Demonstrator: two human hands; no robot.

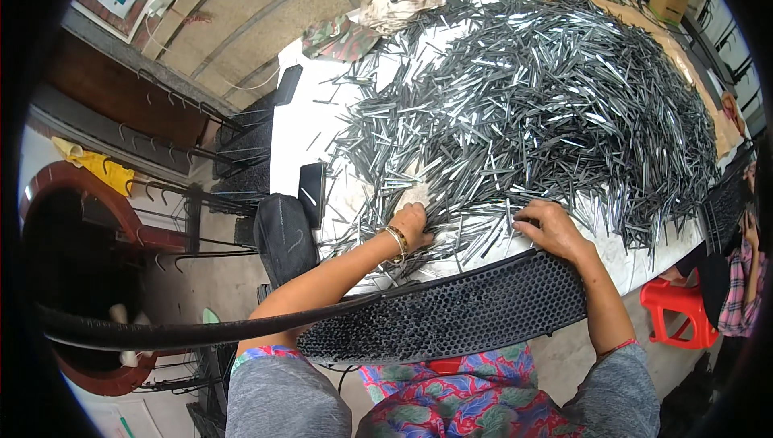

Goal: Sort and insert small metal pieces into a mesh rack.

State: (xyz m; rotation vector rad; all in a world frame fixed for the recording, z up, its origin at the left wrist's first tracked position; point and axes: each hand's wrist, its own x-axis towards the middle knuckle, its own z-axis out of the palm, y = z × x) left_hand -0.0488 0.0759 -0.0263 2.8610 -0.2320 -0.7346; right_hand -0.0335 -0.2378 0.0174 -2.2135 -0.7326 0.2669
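A large heap of thin dark strips point(515, 100), some with shiny faces, covers much of the white table point(298, 140). My left hand point(412, 227), with bracelets at its wrist, lies at the heap's near left edge. Its fingers curl down among the strips, and what they hold is hidden. My right hand point(549, 229) is at the near edge of the heap, thumb and fingers drawn together; anything between them is too small to make out. Between my forearms, a long black perforated panel point(483, 305) with rows of round holes rests against the table's near edge.
Along the table's left side are a phone point(311, 192), a black pouch point(285, 238) and a small dark box point(288, 85). Cloth caps point(342, 39) lie at the back. Metal hooks point(173, 148) jut out at the left. A red stool point(680, 313) and another person's plaid sleeve point(739, 297) are at right.
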